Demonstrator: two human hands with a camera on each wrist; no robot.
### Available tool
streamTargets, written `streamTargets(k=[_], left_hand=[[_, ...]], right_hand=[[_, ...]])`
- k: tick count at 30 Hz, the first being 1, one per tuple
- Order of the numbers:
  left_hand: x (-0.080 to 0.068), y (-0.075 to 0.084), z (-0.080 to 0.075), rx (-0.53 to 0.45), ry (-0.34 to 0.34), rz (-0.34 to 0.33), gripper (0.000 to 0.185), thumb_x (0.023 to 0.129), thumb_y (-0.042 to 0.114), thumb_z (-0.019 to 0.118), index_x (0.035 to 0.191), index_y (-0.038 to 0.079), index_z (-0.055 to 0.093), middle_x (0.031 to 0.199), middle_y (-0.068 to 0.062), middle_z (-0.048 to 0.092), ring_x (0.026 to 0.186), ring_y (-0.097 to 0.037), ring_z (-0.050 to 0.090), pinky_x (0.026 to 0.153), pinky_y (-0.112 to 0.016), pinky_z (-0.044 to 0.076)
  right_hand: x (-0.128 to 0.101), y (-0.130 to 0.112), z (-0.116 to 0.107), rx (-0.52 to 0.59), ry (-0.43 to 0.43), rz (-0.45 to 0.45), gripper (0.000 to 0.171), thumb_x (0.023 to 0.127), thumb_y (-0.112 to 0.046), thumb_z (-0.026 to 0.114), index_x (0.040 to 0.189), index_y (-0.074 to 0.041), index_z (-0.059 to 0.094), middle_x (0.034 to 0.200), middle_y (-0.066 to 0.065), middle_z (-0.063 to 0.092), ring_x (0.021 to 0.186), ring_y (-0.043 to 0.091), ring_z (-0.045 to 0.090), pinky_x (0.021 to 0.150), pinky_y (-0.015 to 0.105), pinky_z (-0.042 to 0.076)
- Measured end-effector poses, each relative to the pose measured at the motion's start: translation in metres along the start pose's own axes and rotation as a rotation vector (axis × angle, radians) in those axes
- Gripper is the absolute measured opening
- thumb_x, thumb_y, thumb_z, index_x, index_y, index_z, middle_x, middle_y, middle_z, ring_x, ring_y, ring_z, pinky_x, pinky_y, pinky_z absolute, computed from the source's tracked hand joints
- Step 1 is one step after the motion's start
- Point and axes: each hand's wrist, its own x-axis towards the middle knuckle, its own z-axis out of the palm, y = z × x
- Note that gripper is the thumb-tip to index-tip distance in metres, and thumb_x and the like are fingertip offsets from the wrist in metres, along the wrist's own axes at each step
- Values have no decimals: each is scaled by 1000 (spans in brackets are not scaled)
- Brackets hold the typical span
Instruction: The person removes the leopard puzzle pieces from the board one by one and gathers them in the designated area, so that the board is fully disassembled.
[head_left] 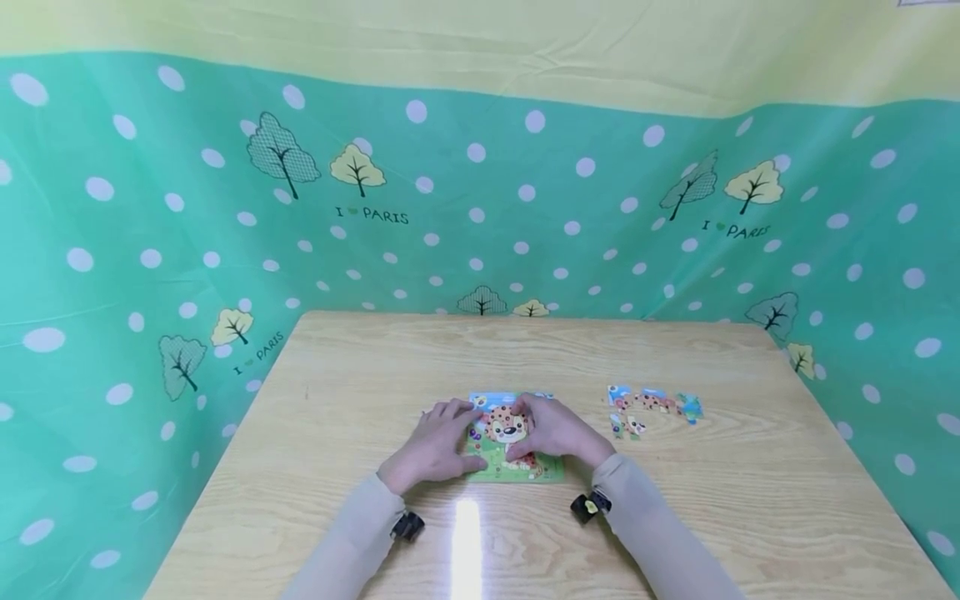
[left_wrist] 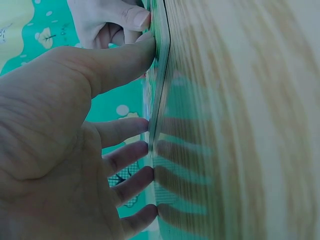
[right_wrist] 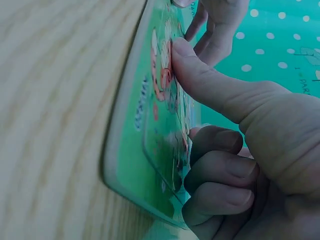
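Note:
A jigsaw puzzle board [head_left: 489,473] with a spotted leopard cub lies flat on the table, both hands at it. My left hand [head_left: 438,442] spans its left side, thumb near the lower edge and fingers spread towards the top. In the left wrist view those fingers [left_wrist: 131,154] are fairly straight, their tips at the board's edge. My right hand [head_left: 558,429] is over the board's right half, thumb and index apart on the picture. Seen from the right wrist, the thumb [right_wrist: 185,50] touches the picture while other fingers [right_wrist: 220,195] curl in; whether a piece is pinched, I cannot tell.
Right of the board lie several loose puzzle pieces [head_left: 647,402] with spotted and blue parts. The wooden table [head_left: 360,367] extends around them, a bright light reflection near its front. A green dotted curtain [head_left: 480,183] hangs behind and at both sides.

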Motion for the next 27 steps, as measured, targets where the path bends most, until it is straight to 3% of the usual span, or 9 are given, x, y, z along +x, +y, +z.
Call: streamTargets(k=[6,15,21,27], left_hand=[[0,0,0,4,2,9,83,89,42,83,156,6,51,162,-17,47,147,-44,43,124,-69,33],[1,-1,1,9,-5,0,83,89,44,83,157,8,51,162,-16,46,148,-43,42,125,-68,33],[2,-1,1,12,-11,-17,85,90,46,82,159,10,49,164,-14,45,150,-42,41,126,-67,32],[2,-1,0,2,-7,-15,84,90,45,83,159,10,49,163,-15,46,150,-43,41,126,-68,33]], right_hand=[[0,-1,0,18,22,9,65,74,-32,98,125,-13,64,83,4,60,70,17,51,60,29,45],[-2,2,3,26,84,-43,62,73,-30,99,124,-15,66,108,1,64,94,17,58,83,33,53],[-1,9,4,161,86,-112,38,88,-21,88,121,-14,69,98,0,70,86,15,63,81,31,53],[-2,12,3,206,117,-139,27,96,-22,80,120,-12,73,97,-2,75,89,13,68,84,34,57]])
